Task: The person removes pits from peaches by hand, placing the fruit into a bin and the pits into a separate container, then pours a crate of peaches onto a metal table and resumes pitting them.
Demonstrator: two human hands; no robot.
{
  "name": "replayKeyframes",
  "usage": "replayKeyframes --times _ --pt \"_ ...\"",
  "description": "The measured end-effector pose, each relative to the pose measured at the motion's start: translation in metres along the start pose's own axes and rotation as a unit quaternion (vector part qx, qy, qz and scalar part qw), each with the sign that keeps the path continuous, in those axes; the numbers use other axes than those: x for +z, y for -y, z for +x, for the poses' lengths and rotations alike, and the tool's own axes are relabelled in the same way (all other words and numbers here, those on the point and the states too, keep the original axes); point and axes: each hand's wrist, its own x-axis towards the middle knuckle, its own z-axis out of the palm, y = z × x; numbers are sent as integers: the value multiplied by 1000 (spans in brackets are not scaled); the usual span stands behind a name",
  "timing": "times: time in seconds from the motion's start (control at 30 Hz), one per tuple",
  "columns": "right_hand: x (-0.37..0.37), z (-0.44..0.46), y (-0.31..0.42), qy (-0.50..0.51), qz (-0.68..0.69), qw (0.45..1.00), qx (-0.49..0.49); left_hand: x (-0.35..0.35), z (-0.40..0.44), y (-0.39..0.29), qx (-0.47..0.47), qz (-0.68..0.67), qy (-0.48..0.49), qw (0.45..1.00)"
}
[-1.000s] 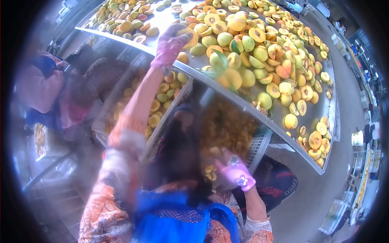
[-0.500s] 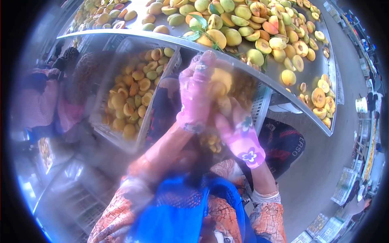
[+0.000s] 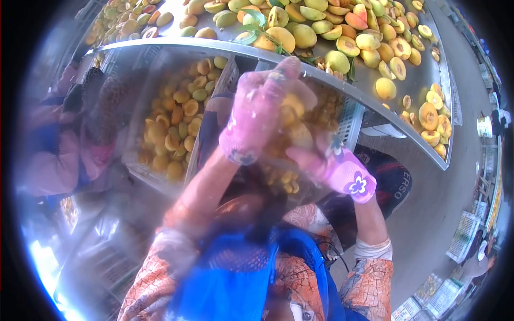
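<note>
Both my hands wear pink gloves with flower prints and are raised beneath the near edge of a metal table (image 3: 375,115). My left hand (image 3: 254,112) is closed around a yellow peach (image 3: 292,109), its fingers curled over the top. Close by on the right, my right hand (image 3: 342,168) has its thumb and fingers around the lower part of the fruit (image 3: 301,135). Blur hides whether this is one peach or two halves. Under the hands, yellow fruit pieces (image 3: 284,181) lie in a container that is partly hidden.
Peaches, many cut in half, and some leaves (image 3: 251,21) are heaped on the metal table. A white crate (image 3: 152,184) full of peach halves stands left. Another crate (image 3: 350,125) shows right of my hands. A person in pink sleeves (image 3: 59,160) is at far left.
My right hand has turned, its wrist shifting right and up. My left hand has moved slightly left, with the fruit still between both hands. The camera view has shifted a little.
</note>
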Motion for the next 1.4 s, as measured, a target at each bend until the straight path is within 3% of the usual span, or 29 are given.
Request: replayKeyframes --times 0.03,0.1,0.13,0.17,0.23,0.27,0.33,0.37,0.4,0.43,0.5,0.57,0.63,0.7,0.73,0.77,0.83,0.87,0.93,0.97,1.03,1.07,1.13,1.2,1.23,1.3,1.37,1.4 --pt "12 3 -7 1 3 1000 -1 -3 2 2 -2 2 0 1000" --pt "35 12 -17 -276 32 942 -188 -9 5 8 2 13 63 998" --pt "28 7 -13 -182 80 973 -114 -8 3 9 0 14 64 998" --pt "28 9 -13 -183 81 973 -113 -4 1 11 -18 6 27 999" --pt "31 13 -16 -71 175 979 -77 4 -6 14 -36 -1 -6 999" --pt "41 15 -21 -71 176 979 -76 8 -11 17 -21 -45 -43 998" --pt "58 14 -20 -249 -76 943 -207 11 -14 25 -8 -89 -80 993" --pt "57 12 -24 -248 -75 943 -208 11 -14 28 12 -81 -96 992" --pt "36 7 -13 -120 117 979 -119 11 -14 29 34 -71 -113 990" --pt "24 5 -6 15 300 953 -23 12 -14 28 36 -70 -114 990" --pt "36 6 -9 -8 316 948 -39 16 -15 25 115 -39 -123 985" --pt "41 5 -14 -30 332 941 -53 17 -15 20 130 -32 -116 984" --pt "32 2 -13 20 445 894 -45 15 -13 21 143 -23 -109 983" --pt "24 0 -12 72 553 829 -37 6 -4 27 285 -42 -18 957" --pt "23 0 -11 97 604 791 -33 5 -1 26 283 -40 -18 958" --pt "27 1 -10 97 604 790 -34 4 2 24 335 25 -9 942" --pt "41 4 -5 58 700 687 -187 2 9 23 385 90 2 919" --pt "41 4 -5 56 699 687 -189 2 13 24 420 105 17 901" --pt "41 3 -3 216 852 447 -165 1 17 26 451 118 32 884" --pt "39 2 -2 217 853 446 -164 0 19 27 465 131 37 875" --pt "33 0 1 158 818 533 -150 -3 21 27 479 147 43 865" --pt "33 -2 -3 157 818 533 -150 -4 23 27 489 139 51 860" --pt "34 -5 -12 3 653 754 -78 -3 22 21 499 128 59 855" --pt "34 -1 -14 37 663 742 -97 -2 15 10 312 137 99 935" --pt "33 2 -14 69 671 729 -118 -2 12 2 312 137 98 935" --pt "38 5 -12 105 676 716 -139 -3 8 -11 79 209 145 964" --pt "51 7 -9 142 791 577 -149 -6 10 -9 85 225 159 957" --pt "51 9 -8 143 790 578 -147 -8 13 -7 90 241 178 950"
